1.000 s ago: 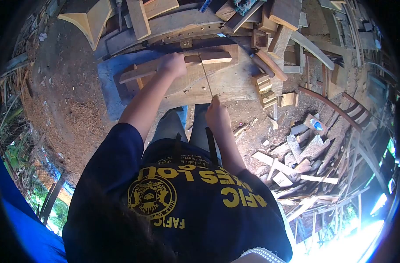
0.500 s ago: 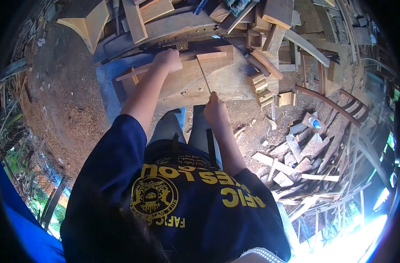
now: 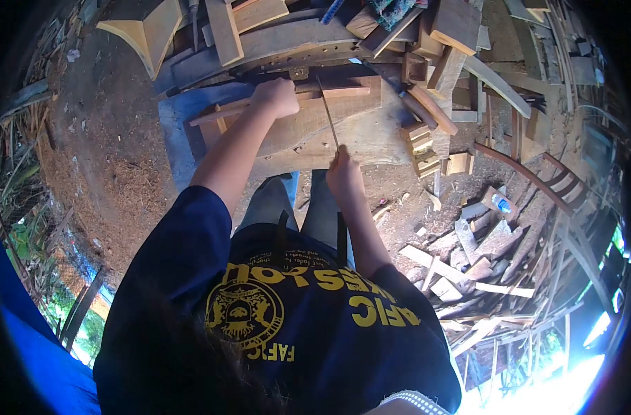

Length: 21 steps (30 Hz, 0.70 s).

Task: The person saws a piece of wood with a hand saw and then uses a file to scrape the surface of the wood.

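A long, narrow wooden strip (image 3: 348, 91) lies across a wide plank on the workbench (image 3: 388, 142). My left hand (image 3: 276, 97) is closed over the strip near its middle and presses it down on the bench. My right hand (image 3: 345, 171) is wrapped around the handle of a hand saw (image 3: 330, 117), whose thin blade shows nearly edge-on. The blade points away from me and crosses the strip to the right of my left hand. Its teeth and the cut itself are too small to make out.
Wooden boards (image 3: 223, 31) and offcuts crowd the bench's far side. Small notched blocks (image 3: 420, 146) sit at its right end. A curved chair-like frame (image 3: 526, 173) stands to the right, above a heap of scrap wood (image 3: 467, 266). Sawdust covers the ground (image 3: 115, 180) at left.
The whole view has shifted slightly right and down. Both hands keep their grip, and the saw stays across the strip with its angle a little steeper.
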Available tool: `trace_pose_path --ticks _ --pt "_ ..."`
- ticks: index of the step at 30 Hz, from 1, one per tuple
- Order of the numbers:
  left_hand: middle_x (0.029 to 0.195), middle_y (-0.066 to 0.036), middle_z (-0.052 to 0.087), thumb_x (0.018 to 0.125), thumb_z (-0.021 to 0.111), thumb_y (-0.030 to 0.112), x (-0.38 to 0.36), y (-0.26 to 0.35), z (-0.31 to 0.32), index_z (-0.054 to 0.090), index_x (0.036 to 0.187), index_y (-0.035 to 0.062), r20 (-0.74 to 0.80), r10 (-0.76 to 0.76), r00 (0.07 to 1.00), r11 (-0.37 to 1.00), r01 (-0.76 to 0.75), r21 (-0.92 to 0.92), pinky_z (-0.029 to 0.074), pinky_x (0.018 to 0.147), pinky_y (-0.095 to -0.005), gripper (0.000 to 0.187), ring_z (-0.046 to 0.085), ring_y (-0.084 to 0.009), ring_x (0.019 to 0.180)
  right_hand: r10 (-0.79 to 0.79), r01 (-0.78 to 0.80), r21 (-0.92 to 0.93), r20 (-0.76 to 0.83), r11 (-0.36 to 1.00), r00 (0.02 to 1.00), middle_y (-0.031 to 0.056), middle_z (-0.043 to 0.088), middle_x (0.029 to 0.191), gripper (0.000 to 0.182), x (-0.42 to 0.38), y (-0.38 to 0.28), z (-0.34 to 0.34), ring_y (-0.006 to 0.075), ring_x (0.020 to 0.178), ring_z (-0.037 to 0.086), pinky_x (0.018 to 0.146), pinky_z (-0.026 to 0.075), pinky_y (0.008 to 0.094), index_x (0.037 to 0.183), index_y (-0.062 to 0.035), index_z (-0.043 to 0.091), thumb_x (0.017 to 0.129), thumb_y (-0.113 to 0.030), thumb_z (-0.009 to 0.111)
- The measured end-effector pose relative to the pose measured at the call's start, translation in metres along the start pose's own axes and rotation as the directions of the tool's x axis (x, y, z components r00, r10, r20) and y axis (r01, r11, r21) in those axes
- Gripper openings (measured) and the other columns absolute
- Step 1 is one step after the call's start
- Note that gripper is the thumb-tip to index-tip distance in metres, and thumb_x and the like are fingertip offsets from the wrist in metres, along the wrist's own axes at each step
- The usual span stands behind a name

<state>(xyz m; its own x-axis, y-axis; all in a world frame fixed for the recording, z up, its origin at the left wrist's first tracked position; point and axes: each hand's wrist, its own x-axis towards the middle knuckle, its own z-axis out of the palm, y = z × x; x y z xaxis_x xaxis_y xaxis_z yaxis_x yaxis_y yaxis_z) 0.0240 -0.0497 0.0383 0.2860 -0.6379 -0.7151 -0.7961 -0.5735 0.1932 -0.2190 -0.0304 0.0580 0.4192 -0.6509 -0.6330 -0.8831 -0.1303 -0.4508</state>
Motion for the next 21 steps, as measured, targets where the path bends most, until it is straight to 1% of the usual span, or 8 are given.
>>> trace_pose_path --ticks 1,3,4,8,10,13,16,21 --pt "0.103 -0.022 0.066 0.07 0.056 0.013 -0.001 0.0 -0.001 0.068 0.097 -0.002 0.006 0.004 1.0 1.0 -0.004 -0.008 0.053 0.084 -0.0412 0.034 0.065 -0.0332 0.097 -0.004 0.004 0.002 0.007 1.0 1.0 0.0302 0.064 0.085 0.024 0.013 -0.009 0.001 0.048 0.081 0.063 0.07 0.051 0.0553 0.109 -0.0046 0.045 0.087 -0.012 0.051" --pt "0.103 -0.023 0.066 0.07 0.055 0.013 -0.002 0.001 -0.003 0.068 0.097 -0.0022 0.014 0.0 1.0 1.0 0.0 -0.017 0.053 0.084 -0.0413 0.034 0.065 -0.0333 0.097 -0.044 0.042 -0.023 -0.108 0.999 0.993 0.0292 0.064 0.083 0.023 0.039 -0.026 0.005 0.0475 0.079 0.063 0.069 0.051 0.0547 0.108 -0.0039 0.045 0.087 -0.013 0.05" --pt "0.102 -0.024 0.066 0.068 0.056 0.013 -0.002 0.001 -0.004 0.068 0.097 -0.0027 0.019 -0.003 1.0 1.0 0.003 -0.03 0.052 0.085 -0.0416 0.035 0.065 -0.0343 0.097 -0.007 0.002 -0.058 -0.086 0.998 0.996 0.0286 0.064 0.082 0.025 0.042 -0.031 0.005 0.0466 0.078 0.063 0.067 0.052 0.0537 0.11 -0.003 0.045 0.089 -0.014 0.05" --pt "0.099 -0.025 0.066 0.066 0.056 0.014 0.004 -0.004 0.0 0.068 0.097 -0.0033 0.014 0.013 1.0 0.999 -0.012 -0.045 0.052 0.083 -0.0425 0.037 0.065 -0.0354 0.094 -0.059 0.065 0.05 -0.112 0.997 0.992 0.029 0.063 0.081 0.029 0.011 0.01 0.039 0.0461 0.077 0.063 0.065 0.052 0.054 0.115 -0.0024 0.045 0.09 -0.017 0.048" --pt "0.099 -0.025 0.066 0.066 0.056 0.014 0.003 -0.003 -0.005 0.068 0.097 -0.0033 0.016 0.01 1.0 0.999 -0.009 -0.046 0.052 0.083 -0.0425 0.037 0.065 -0.0354 0.094 0.024 -0.014 0.071 -0.132 0.997 0.991 0.0294 0.06 0.073 0.015 -0.008 0.023 0.044 0.0476 0.069 0.061 0.057 0.048 0.0563 0.099 -0.0053 0.047 0.094 -0.019 0.045" --pt "0.098 -0.024 0.066 0.065 0.057 0.013 -0.001 -0.002 -0.005 0.068 0.096 -0.0031 0.037 0.008 0.999 0.999 -0.006 -0.052 0.052 0.083 -0.0427 0.037 0.066 -0.0353 0.094 0.009 -0.005 0.029 -0.125 1.0 0.992 0.0297 0.063 0.079 0.021 0.011 0.01 0.045 0.0459 0.076 0.063 0.064 0.051 0.0561 0.107 -0.0028 0.045 0.092 -0.017 0.046" --pt "0.098 -0.024 0.066 0.065 0.057 0.013 -0.001 -0.001 -0.006 0.068 0.097 -0.003 0.039 0.006 0.999 0.998 -0.004 -0.061 0.052 0.083 -0.0428 0.037 0.066 -0.0351 0.093 -0.053 0.061 0.047 -0.161 0.997 0.986 0.0295 0.063 0.079 0.018 0.059 -0.021 0.033 0.0462 0.076 0.063 0.064 0.05 0.0563 0.103 -0.0032 0.044 0.092 -0.017 0.047" --pt "0.098 -0.023 0.066 0.065 0.056 0.012 -0.001 -0.001 -0.007 0.067 0.097 -0.0031 0.034 0.006 0.999 0.998 -0.004 -0.065 0.053 0.082 -0.043 0.037 0.066 -0.0351 0.093 -0.077 0.099 0.096 -0.209 0.99 0.975 0.029 0.062 0.076 0.017 0.028 0.006 0.047 0.0459 0.074 0.063 0.061 0.05 0.0555 0.102 -0.0042 0.045 0.091 -0.016 0.049"
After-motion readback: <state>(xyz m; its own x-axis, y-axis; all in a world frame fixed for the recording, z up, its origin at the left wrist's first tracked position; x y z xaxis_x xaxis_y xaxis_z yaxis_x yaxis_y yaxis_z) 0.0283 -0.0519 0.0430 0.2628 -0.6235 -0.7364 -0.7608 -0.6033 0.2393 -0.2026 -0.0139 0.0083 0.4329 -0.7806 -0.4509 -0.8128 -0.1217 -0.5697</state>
